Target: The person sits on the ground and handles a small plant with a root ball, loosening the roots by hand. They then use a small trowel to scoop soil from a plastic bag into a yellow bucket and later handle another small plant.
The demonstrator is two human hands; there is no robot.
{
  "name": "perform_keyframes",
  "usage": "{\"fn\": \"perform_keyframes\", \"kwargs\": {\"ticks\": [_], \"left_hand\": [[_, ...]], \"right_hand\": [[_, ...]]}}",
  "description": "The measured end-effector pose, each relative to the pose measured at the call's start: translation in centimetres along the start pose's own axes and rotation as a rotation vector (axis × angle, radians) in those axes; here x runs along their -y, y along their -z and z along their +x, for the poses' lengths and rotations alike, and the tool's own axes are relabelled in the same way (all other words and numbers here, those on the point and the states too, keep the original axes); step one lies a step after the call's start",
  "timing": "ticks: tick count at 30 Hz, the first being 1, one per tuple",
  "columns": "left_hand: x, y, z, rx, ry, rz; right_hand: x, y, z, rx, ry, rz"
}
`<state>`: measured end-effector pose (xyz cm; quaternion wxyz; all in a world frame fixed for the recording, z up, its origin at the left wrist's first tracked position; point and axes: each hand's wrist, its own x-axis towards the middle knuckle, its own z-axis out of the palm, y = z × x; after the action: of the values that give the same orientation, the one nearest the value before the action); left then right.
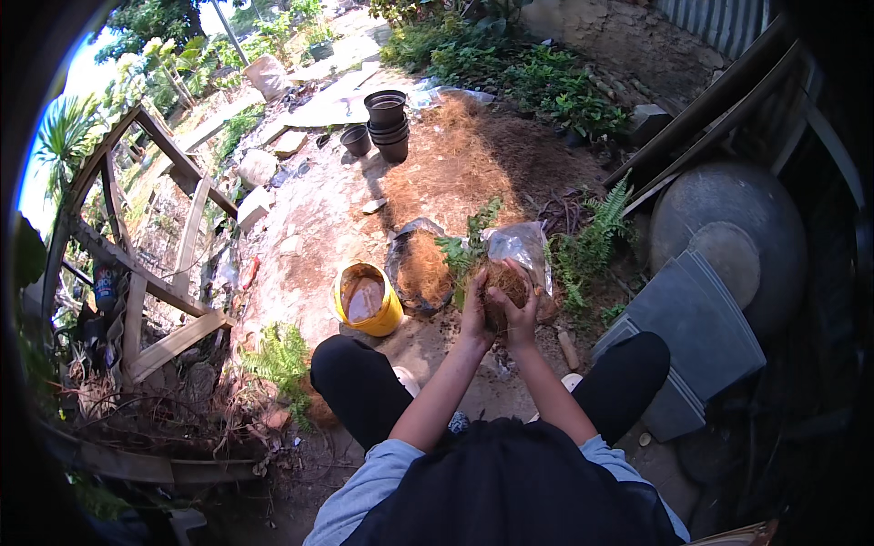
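Between my two hands is a rounded clump of brown coconut fibre (508, 281). My left hand (476, 307) cups it from the left, while my right hand (520, 307) wraps its right side. Green lobed leaves (471, 240) rise at the clump's far left; whether their stem is rooted in it I cannot tell. Just beyond my hands lies a clear plastic bag (522, 246). To the left, loose fibre (422, 263) fills a dark plastic bag (398, 274). Beside that bag stands a yellow bucket (384, 315) with murky brownish liquid (364, 300) inside.
Stacked black plastic pots (389, 130) and a smaller pot (355, 140) stand farther off. More fibre (454, 174) covers the ground there. A wooden frame (153, 286) rises at left. Grey panels (689, 324) lean against a large round vessel (734, 218) at right. Ferns (590, 239) grow nearby.
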<state>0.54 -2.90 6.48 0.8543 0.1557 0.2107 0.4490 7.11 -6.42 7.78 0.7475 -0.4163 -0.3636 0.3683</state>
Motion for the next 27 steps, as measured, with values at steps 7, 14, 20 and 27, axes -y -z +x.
{"fn": "perform_keyframes", "kwargs": {"ticks": [7,14,20,27], "left_hand": [[1.0,-1.9,1.8,-0.005,-0.033,0.389],[-2.6,-0.9,-0.1,-0.135,-0.075,0.700],[-0.8,-2.2,-2.9,-0.120,0.192,0.485],[-1.9,-3.6,-1.7,-0.019,0.253,0.198]], "right_hand": [[-2.2,4.5,1.7,-0.136,-0.456,0.964],[-1.5,7.0,4.2,-0.222,-0.326,0.808],[-1.4,5.8,6.5,-0.277,-0.288,0.778],[-0.6,1.4,6.2,-0.321,-0.079,0.545]]}}
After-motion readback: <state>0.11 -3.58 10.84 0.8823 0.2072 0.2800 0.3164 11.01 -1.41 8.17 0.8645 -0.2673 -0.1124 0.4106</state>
